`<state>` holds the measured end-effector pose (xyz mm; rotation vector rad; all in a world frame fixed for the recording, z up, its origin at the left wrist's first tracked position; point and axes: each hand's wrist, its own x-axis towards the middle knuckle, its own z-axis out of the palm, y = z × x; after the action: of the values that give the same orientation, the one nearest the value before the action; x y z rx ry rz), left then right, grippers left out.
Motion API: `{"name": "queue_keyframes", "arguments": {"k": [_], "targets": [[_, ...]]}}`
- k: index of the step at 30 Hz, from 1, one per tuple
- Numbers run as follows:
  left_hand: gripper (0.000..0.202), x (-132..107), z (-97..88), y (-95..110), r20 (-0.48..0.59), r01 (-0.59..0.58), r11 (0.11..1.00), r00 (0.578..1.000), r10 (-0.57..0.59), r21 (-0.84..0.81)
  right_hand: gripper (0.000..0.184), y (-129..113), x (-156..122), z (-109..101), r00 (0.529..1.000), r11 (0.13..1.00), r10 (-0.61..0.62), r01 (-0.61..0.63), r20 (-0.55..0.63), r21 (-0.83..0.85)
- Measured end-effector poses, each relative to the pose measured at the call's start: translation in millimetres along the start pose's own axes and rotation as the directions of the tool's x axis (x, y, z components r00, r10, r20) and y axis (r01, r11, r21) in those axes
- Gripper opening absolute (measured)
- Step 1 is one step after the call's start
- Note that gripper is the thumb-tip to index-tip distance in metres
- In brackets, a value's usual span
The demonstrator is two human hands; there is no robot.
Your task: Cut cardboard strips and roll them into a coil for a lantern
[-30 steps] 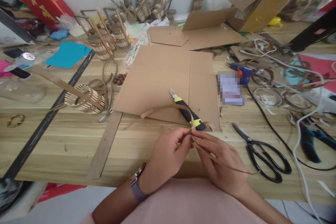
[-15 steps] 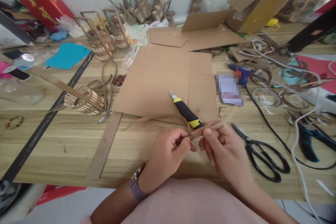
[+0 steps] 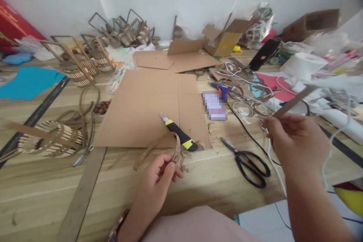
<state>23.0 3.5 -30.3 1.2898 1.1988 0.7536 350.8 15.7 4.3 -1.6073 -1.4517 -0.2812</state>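
Observation:
My left hand is closed, thumb and fingers pinching the end of a thin brown strip. That strip curves up and back over the near edge of a flat cardboard sheet. Out to the right, my right hand is raised, pinching a flat brown strip that slants up to the right. Its far end lies against white material, and I cannot tell whether they join. A black and yellow utility knife, blade showing, lies on the cardboard. Between the hands rest black-handled scissors.
A small slatted basket lies at left, with several more behind. A long flat strip crosses the near table. Beyond the scissors are a phone, a blue glue gun, coiled strips and loose cables.
My hands have parted: the right moved far right and up with a strip, the left stayed low with the curved strip. The view has swung to the right.

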Motion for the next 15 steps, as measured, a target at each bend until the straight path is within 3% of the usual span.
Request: {"name": "queue_keyframes", "arguments": {"k": [2, 4, 7, 8, 9, 10, 11, 12, 14, 15], "targets": [[0.026, -1, -0.3, -2, -0.001, -0.014, 1.0, 1.0, 0.014, 0.002, 0.025, 22, 6, -11, 0.997, 0.94, -0.001, 0.027, 0.076, -0.341], [0.028, -2, -1.0, -2, 0.019, -0.008, 1.0, 1.0, 0.008, 0.022, 0.036, 34, 5, -14, 0.989, 0.863, -0.011, 0.084, 0.148, -0.498], [0.03, -5, -2.2, 2, 0.085, -0.015, 0.994, 0.996, 0.006, 0.109, 0.037, 12, -7, -3, 0.977, 0.884, -0.069, 0.154, 0.203, -0.441], [0.03, -6, -2.3, 5, 0.105, -0.042, 0.989, 0.994, 0.027, 0.14, 0.037, -5, -12, 3, 0.944, 0.94, -0.127, 0.212, 0.306, -0.266], [0.029, -8, -2.4, 8, 0.124, -0.08, 0.983, 0.99, 0.06, 0.165, 0.039, -25, -18, 10, 0.871, 0.968, -0.196, 0.244, 0.45, -0.05], [0.029, -10, -2.5, 10, 0.148, -0.129, 0.974, 0.984, 0.102, 0.184, 0.038, -46, -23, 16, 0.76, 0.958, -0.283, 0.246, 0.585, 0.145], [0.028, -12, -2.9, 12, 0.172, -0.183, 0.963, 0.974, 0.15, 0.197, 0.037, -66, -26, 22, 0.586, 0.914, -0.405, 0.253, 0.702, 0.316], [0.028, -15, -3.8, 14, 0.191, -0.234, 0.949, 0.962, 0.195, 0.21, 0.034, -84, -29, 28, 0.445, 0.882, -0.471, 0.225, 0.762, 0.413], [0.028, -21, -7.7, 16, 0.189, -0.297, 0.92, 0.949, 0.254, 0.256, 0.031, -108, -27, 37, 0.308, 0.859, -0.513, 0.169, 0.802, 0.484], [0.028, -24, -10.9, 16, 0.169, -0.301, 0.909, 0.95, 0.261, 0.288, 0.033, -114, -23, 40, 0.28, 0.857, -0.515, 0.157, 0.81, 0.491]]}}
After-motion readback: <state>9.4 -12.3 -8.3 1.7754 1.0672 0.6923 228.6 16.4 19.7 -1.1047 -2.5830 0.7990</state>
